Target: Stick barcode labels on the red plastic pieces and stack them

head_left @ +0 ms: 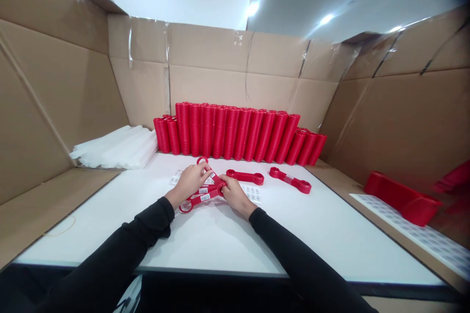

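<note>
Several flat red plastic strips with ring ends are fanned out over the table, with white barcode labels on their middles. My right hand is closed around their gathered ends at the right. On the uppermost strip, the thumb and fingers of my left hand are pinched together at its label; part of that strip is hidden behind them. Just beyond my right hand lies a stack of the same red strips. A second red stack, bearing a white label, rests farther right.
Sheets of labels lie partly under the work. Tall stacks of red strips line the back. White packing sleeves are piled at left. At right, a red item sits on a printed sheet. Cardboard walls surround the white table.
</note>
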Tool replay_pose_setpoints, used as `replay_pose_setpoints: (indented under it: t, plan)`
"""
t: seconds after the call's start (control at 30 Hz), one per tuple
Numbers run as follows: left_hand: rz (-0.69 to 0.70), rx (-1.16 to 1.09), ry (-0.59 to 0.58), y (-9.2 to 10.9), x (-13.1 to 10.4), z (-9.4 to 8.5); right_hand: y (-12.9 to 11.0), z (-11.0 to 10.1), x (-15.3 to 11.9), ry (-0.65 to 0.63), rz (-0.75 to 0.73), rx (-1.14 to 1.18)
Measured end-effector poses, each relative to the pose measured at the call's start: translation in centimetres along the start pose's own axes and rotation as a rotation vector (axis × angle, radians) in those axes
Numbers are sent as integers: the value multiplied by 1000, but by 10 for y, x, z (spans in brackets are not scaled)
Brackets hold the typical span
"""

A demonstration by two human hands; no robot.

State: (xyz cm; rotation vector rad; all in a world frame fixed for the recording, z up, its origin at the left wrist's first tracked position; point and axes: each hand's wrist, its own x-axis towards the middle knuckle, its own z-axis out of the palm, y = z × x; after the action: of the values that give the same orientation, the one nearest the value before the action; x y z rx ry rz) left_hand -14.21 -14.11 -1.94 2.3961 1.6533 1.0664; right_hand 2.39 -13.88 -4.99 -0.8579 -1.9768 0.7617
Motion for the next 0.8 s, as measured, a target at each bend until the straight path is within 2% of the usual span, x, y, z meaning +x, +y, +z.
replay_pose_setpoints:
  t: [0.17,0.27,0.4,0.5,0.6,0.8]
  plan:
    - [10,223,-22,3,-5,2,-2,0,0,5,0,9]
    - [-3,266,8,3,-5,3,-1,0,0,10,2,9]
    - [-101,172,137,-2,-2,1,-2,0,0,11,-7,18]
    - [-183,18,168,-8,2,-1,-2,-1,0,4,-5,24]
    - [-183,-76,201,-13,5,-2,0,0,1,-13,9,32]
    - [-125,-78,118,-23,6,-3,8,-2,4,71,28,22]
